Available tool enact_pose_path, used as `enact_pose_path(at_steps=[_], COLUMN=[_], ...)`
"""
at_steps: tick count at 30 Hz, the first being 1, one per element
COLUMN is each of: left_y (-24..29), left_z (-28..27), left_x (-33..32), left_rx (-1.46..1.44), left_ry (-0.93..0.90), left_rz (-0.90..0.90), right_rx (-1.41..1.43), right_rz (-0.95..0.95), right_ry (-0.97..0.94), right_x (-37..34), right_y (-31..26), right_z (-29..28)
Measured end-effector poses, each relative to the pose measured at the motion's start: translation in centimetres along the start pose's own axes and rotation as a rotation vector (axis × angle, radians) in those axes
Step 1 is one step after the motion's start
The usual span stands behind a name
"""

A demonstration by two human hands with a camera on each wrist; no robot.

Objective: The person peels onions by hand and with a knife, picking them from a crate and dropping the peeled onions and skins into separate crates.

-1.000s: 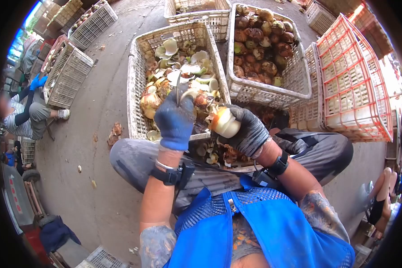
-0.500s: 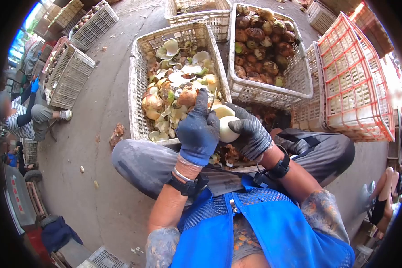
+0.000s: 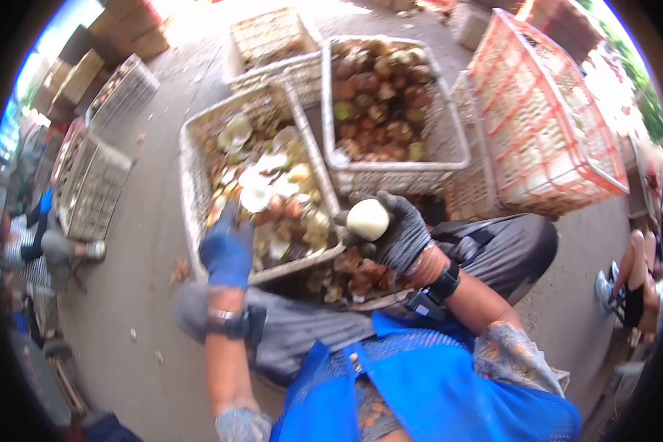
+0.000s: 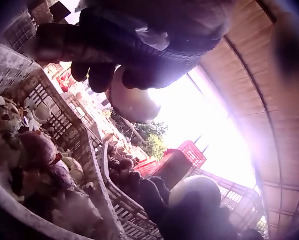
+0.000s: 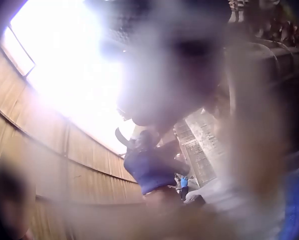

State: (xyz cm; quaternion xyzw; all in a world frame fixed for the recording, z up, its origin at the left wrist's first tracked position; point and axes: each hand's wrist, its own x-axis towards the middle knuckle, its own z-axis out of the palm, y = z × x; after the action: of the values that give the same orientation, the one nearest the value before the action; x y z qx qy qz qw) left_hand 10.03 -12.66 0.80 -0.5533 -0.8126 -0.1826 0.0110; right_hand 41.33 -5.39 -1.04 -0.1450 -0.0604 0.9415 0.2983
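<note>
My right hand [image 3: 401, 239], in a dark striped glove, grips a smooth white peeled onion [image 3: 367, 219] in front of the near crate's right corner. The onion also shows low in the left wrist view. My left hand [image 3: 228, 253], in a blue and dark glove, is over the left part of the peel crate [image 3: 188, 199]. A curved knife blade [image 5: 122, 138] rises from that hand in the right wrist view; the head view hides it. Next to the left fingers in the left wrist view hangs a rounded pale piece of onion [image 4: 132, 100]. Onion peels [image 3: 256, 193] fill much of the crate.
Behind the peel crate on the right stands a crate [image 3: 449, 140] of brown-skinned onions [image 3: 379, 92]. Red-trimmed crates [image 3: 538, 110] stand at the right. More peels [image 3: 353, 276] lie between my knees. A seated person [image 3: 33, 250] is at the far left.
My left hand went right to the onion, then swung back left over the peel crate. The onion's brown skin is gone from the side that shows. The head view has shifted.
</note>
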Motion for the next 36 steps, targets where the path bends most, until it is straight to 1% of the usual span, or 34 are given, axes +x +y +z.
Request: enact_pose_path(at_steps=[1, 2, 3, 5, 7, 8, 9, 11, 12, 14, 15, 16, 17, 18, 19, 21, 22, 24, 25, 27, 28, 29, 31, 32, 33, 34, 35, 36], left_y=[-0.7, -3.1, -2.4, -1.7, -2.2, -2.2, -1.3, 0.3, 0.4, 0.8, 0.3, 1.3, 1.3, 1.8, 2.5, 3.7, 3.9, 4.2, 4.2, 3.6, 3.2, 2.8, 2.2, 2.2, 2.2, 2.1, 2.2, 2.5], left_z=[0.2, 2.4, 1.9, 1.3, 1.5, 1.5, 1.1, 0.2, 0.1, -0.4, 0.2, -0.9, -0.4, -0.3, -0.6, -0.7, -0.3, 1.0, 1.6, 2.6, 3.2, 3.8, 4.9, 5.1, 5.2, 5.5, 5.5, 5.3], left_x=[-0.9, -1.9, -2.2, -2.6, -3.6, -3.3, -2.8, -2.8, -2.9, -2.8, -3.1, -2.4, -1.8, -0.9, 0.1, 1.9, 2.3, 3.5, 3.7, 3.6, 3.7, 3.8, 4.2, 4.8, 5.4, 5.8, 6.0, 6.2], left_rx=[-0.019, -0.097, -0.06, -0.049, -0.07, -0.072, -0.08, 0.075, 0.034, 0.005, -0.081, -0.2, -0.278, -0.33, -0.344, -0.404, -0.405, -0.529, -0.534, -0.677, -0.69, -0.756, -0.773, -0.716, -0.659, -0.651, -0.656, -0.679], left_ry=[-0.036, 0.035, -0.076, -0.179, -0.152, -0.125, -0.116, -0.301, -0.289, -0.317, -0.198, -0.23, -0.183, -0.13, -0.131, -0.157, -0.169, -0.09, -0.104, -0.128, -0.164, -0.215, -0.259, -0.255, -0.249, -0.252, -0.267, -0.303], left_rz=[0.053, 0.149, 0.07, 0.004, 0.072, 0.111, 0.12, -0.013, 0.011, 0.08, 0.154, 0.154, 0.179, 0.26, 0.276, 0.258, 0.249, 0.241, 0.234, 0.173, 0.162, 0.109, 0.075, 0.127, 0.179, 0.206, 0.195, 0.151], right_rx=[0.033, 0.003, -0.027, -0.036, -0.212, -0.33, -0.336, -0.356, -0.35, -0.351, -0.382, -0.483, -0.665, -0.945, -1.287, -1.866, -1.864, -2.415, -2.41, -2.544, -2.538, -2.531, -2.522, -2.496, -2.484, -2.339, -2.192, -2.181], right_rz=[-0.054, -0.181, -0.306, -0.578, -0.852, -0.89, -0.814, -0.632, -0.617, -0.468, -0.509, -0.514, -0.517, -0.461, -0.416, -0.221, -0.204, 0.134, 0.155, 0.573, 0.742, 0.768, 0.991, 1.119, 1.14, 1.168, 1.193, 1.214], right_ry=[-0.004, 0.029, -0.009, -0.315, -0.387, -0.429, -0.432, -0.041, -0.033, 0.296, 0.338, 0.427, 0.455, 0.516, 0.674, 0.697, 0.697, 0.548, 0.551, 0.419, 0.409, 0.4, 0.323, 0.342, 0.34, 0.433, 0.518, 0.514], right_x=[-0.3, -1.1, -2.1, -4.9, -6.5, -6.2, -5.3, -4.0, -3.7, -2.6, -1.8, -1.4, -0.5, 0.4, 1.0, 3.6, 4.9, 7.2, 8.3, 10.6, 11.7, 12.4, 13.3, 14.1, 14.5, 14.8, 15.2, 15.6], right_y=[-1.6, -3.7, -6.2, -11.0, -14.1, -14.9, -14.9, -12.9, -12.8, -11.9, -12.5, -13.5, -14.7, -16.5, -16.7, -19.3, -20.1, -21.4, -22.1, -22.9, -23.2, -23.6, -24.5, -24.5, -25.0, -25.7, -25.9, -26.3], right_z=[0.5, 2.3, 5.2, 10.8, 11.9, 11.0, 10.0, 7.3, 6.6, 5.0, 4.5, 4.3, 4.3, 4.2, 5.9, 4.5, 3.6, 1.7, 0.2, -3.1, -4.6, -5.9, -8.7, -9.1, -9.3, -9.3, -9.1, -9.9])
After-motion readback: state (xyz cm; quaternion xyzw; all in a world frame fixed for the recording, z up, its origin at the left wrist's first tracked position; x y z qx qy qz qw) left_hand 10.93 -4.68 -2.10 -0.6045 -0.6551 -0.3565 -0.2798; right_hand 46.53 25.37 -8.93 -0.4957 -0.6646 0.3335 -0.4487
